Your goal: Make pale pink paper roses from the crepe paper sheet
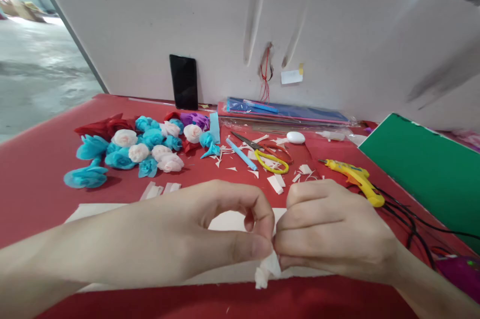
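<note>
A small crumpled piece of white crepe paper (267, 272) hangs between my two hands, close to the front of the table. My left hand (225, 231) pinches it between thumb and bent forefinger. Curled beside it, my right hand (333, 229) closes on the same paper from the right, though its fingertips are mostly hidden. Under both hands lies a pale sheet (210, 279). Short white paper strips (155, 190) rest just beyond my left hand. Finished paper roses in blue (120, 158), white (125, 137), red and purple form a heap at the left.
Scissors (272, 161) with yellow and red handles and a light blue pen (241, 154) lie among paper scraps. A yellow glue gun (356, 176) with black cables (410, 224) is at the right, near a green board (423, 179). A phone (183, 82) leans on the wall.
</note>
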Demonstrator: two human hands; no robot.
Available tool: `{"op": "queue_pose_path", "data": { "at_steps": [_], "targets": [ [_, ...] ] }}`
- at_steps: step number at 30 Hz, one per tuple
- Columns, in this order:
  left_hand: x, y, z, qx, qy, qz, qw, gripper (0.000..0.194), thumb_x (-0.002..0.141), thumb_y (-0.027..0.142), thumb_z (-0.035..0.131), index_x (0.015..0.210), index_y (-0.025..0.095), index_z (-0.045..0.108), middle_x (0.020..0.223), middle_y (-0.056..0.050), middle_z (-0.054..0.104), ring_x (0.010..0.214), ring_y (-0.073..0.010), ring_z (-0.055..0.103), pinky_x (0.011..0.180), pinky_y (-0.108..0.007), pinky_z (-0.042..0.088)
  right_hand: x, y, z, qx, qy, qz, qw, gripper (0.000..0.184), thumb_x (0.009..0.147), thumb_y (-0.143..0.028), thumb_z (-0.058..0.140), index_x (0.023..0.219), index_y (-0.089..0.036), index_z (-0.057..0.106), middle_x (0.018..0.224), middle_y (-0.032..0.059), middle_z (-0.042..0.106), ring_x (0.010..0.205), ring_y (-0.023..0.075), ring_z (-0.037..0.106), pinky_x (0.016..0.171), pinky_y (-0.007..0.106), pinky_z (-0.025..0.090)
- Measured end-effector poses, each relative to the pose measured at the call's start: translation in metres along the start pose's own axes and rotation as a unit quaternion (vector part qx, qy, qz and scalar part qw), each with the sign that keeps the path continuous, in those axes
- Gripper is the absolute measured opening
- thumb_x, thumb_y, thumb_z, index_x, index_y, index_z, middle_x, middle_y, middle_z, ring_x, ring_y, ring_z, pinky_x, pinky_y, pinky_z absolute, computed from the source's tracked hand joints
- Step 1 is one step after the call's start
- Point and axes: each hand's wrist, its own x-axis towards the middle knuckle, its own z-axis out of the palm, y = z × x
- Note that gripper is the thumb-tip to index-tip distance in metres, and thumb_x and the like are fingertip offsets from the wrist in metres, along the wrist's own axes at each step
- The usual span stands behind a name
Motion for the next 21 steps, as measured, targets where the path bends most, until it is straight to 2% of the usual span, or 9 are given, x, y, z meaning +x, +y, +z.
{"op": "queue_pose_path", "data": {
  "at_steps": [1,3,5,9,12,14,17,19,21],
  "targets": [
    [0.001,-0.003,-0.001,-0.036,-0.025,-0.010,0.999,0.010,0.092,0.044,0.056,0.093,0.036,0.062,0.086,0.013,0.070,0.078,-0.0075,0.064,0.067,-0.008,0.048,-0.001,0.001,0.000,0.017,0.005,0.001,1.000,0.012,0.092,-0.017,0.061,0.086,-0.011,0.069,0.076,0.0010,0.071,0.062,0.0101,0.044,0.059,0.024,0.042],
    [0.002,-0.008,-0.001,-0.084,-0.034,-0.001,0.996,0.013,0.093,0.045,0.053,0.098,0.035,0.061,0.083,0.010,0.070,0.076,-0.0103,0.064,0.066,-0.013,0.049,-0.002,0.001,0.001,0.038,0.010,0.006,0.999,0.006,0.089,-0.015,0.065,0.088,-0.011,0.070,0.078,0.0013,0.072,0.064,0.0098,0.047,0.060,0.023,0.043],
    [0.004,-0.009,0.000,-0.099,-0.014,0.032,0.994,0.020,0.093,0.048,0.053,0.100,0.032,0.061,0.080,0.007,0.069,0.077,-0.0141,0.064,0.068,-0.018,0.051,-0.001,0.001,0.001,0.046,0.015,0.008,0.999,0.008,0.090,-0.015,0.065,0.087,-0.011,0.071,0.078,0.0021,0.073,0.064,0.0096,0.049,0.060,0.023,0.044],
    [0.006,-0.008,0.002,-0.098,0.027,0.106,0.989,0.028,0.089,0.053,0.054,0.099,0.028,0.063,0.084,0.002,0.069,0.093,-0.0214,0.064,0.082,-0.027,0.053,0.003,-0.001,-0.001,0.092,0.040,0.010,0.995,0.021,0.093,-0.018,0.061,0.081,-0.006,0.072,0.072,0.0078,0.075,0.062,0.0103,0.058,0.060,0.026,0.046],
    [0.005,-0.009,0.001,-0.095,0.034,0.141,0.985,0.028,0.088,0.052,0.056,0.101,0.028,0.063,0.087,0.001,0.069,0.098,-0.0232,0.063,0.088,-0.031,0.053,0.006,-0.003,0.000,0.153,0.061,0.047,0.985,0.023,0.090,-0.018,0.064,0.075,-0.004,0.073,0.068,0.0115,0.075,0.065,0.0137,0.065,0.064,0.029,0.050],
    [0.005,-0.010,-0.001,-0.095,0.036,0.161,0.982,0.025,0.088,0.048,0.058,0.103,0.028,0.063,0.090,0.001,0.069,0.099,-0.0235,0.064,0.089,-0.031,0.054,0.007,-0.006,0.003,0.224,0.081,0.099,0.966,0.023,0.088,-0.020,0.067,0.074,-0.004,0.075,0.065,0.0122,0.075,0.065,0.0157,0.067,0.066,0.031,0.052],
    [0.004,-0.008,-0.002,-0.097,0.025,0.183,0.978,0.018,0.089,0.033,0.061,0.107,0.029,0.062,0.097,0.002,0.070,0.098,-0.0211,0.066,0.086,-0.028,0.055,0.008,-0.009,0.009,0.371,0.098,0.219,0.897,0.018,0.083,-0.022,0.072,0.073,-0.009,0.078,0.057,0.0072,0.071,0.059,0.0130,0.062,0.063,0.027,0.052],
    [0.004,-0.004,0.000,-0.104,0.002,0.198,0.975,0.022,0.089,0.020,0.060,0.109,0.030,0.060,0.101,0.004,0.069,0.094,-0.0164,0.067,0.082,-0.023,0.056,0.008,-0.012,0.013,0.468,0.097,0.305,0.824,0.011,0.080,-0.023,0.076,0.074,-0.014,0.080,0.054,0.0022,0.067,0.056,0.0102,0.059,0.055,0.021,0.048],
    [0.005,0.001,0.002,-0.113,-0.015,0.215,0.970,0.026,0.089,0.013,0.058,0.109,0.030,0.058,0.100,0.007,0.069,0.091,-0.0110,0.067,0.080,-0.017,0.055,0.007,-0.015,0.016,0.549,0.092,0.359,0.749,0.007,0.078,-0.024,0.078,0.075,-0.018,0.080,0.055,-0.0007,0.066,0.055,0.0076,0.058,0.051,0.018,0.043]
  ]
}}
